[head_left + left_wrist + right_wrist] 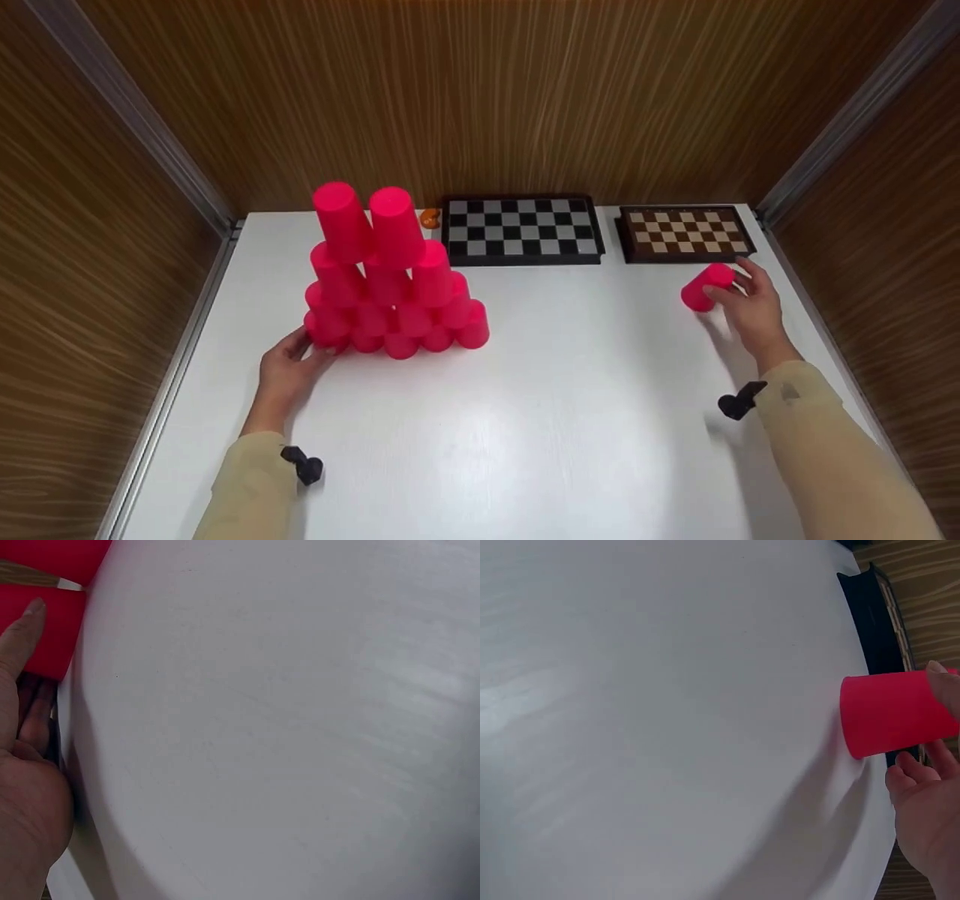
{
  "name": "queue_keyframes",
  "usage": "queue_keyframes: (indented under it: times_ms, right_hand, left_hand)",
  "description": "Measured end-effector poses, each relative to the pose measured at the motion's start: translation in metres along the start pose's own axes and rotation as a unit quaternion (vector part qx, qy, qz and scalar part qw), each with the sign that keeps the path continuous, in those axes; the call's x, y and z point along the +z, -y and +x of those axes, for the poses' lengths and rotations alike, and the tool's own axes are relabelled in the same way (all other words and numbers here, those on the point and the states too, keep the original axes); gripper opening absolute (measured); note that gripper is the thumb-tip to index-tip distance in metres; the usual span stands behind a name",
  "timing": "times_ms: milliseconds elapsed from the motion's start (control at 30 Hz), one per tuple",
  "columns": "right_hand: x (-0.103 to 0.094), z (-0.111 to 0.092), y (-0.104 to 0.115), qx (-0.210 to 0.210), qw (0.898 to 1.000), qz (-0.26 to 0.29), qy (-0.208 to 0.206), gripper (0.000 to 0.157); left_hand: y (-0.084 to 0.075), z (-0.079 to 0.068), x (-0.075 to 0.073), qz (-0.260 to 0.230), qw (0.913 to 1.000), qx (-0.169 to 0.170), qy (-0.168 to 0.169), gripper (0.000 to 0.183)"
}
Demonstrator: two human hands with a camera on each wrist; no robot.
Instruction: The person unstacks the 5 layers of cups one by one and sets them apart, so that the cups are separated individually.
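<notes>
On the left of the table stands a pyramid of upside-down pink plastic cups point(401, 319), stacked in several rows with two cups on top. My left hand point(288, 373) is at its lower left corner. In the left wrist view the thumb lies along the near side of a bottom-row cup point(64, 626), and the fingers reach round behind it, partly hidden. Far to the right, my right hand point(756, 319) holds a single pink cup point(699, 294) between thumb and fingers near its closed end. That cup is tilted, its wide end pointing down and left, its shadow falling on the tabletop.
Along the back edge lie a black-and-grey checkered board point(521, 229) and a smaller brown checkered board point(686, 231), the latter just behind the right hand. A small orange object point(430, 218) sits behind the pyramid. Wood-grain panels point(525, 97) enclose the white table point(517, 420).
</notes>
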State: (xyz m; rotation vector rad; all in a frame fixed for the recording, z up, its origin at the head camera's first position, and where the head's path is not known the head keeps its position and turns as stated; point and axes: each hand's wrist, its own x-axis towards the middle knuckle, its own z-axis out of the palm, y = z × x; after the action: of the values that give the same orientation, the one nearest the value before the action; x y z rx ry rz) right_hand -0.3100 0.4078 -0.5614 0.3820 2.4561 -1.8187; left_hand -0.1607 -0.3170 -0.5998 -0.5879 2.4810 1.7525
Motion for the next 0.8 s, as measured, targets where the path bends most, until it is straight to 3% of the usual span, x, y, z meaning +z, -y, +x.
queue_keyframes:
  times_ms: [200,400,600,800]
  right_hand:
    - [-0.009,-0.009,0.032,-0.021,1.0,0.022,0.006,0.09]
    - [-0.004,-0.022,0.072,-0.082,0.996,0.026,0.002,0.083]
    - [0.031,-0.042,0.129,-0.164,0.986,-0.001,0.028,0.073]
    - [0.082,-0.067,0.187,-0.262,0.962,-0.014,0.079,0.066]
  left_hand:
    - [-0.001,0.0,-0.002,0.011,0.9999,-0.004,-0.001,0.092]
    - [-0.001,-0.001,-0.002,0.015,0.9998,-0.013,0.001,0.093]
    - [-0.002,-0.002,-0.002,0.012,0.9999,-0.01,0.0,0.094]
    - [-0.002,-0.001,-0.001,0.009,1.0,0.004,0.001,0.089]
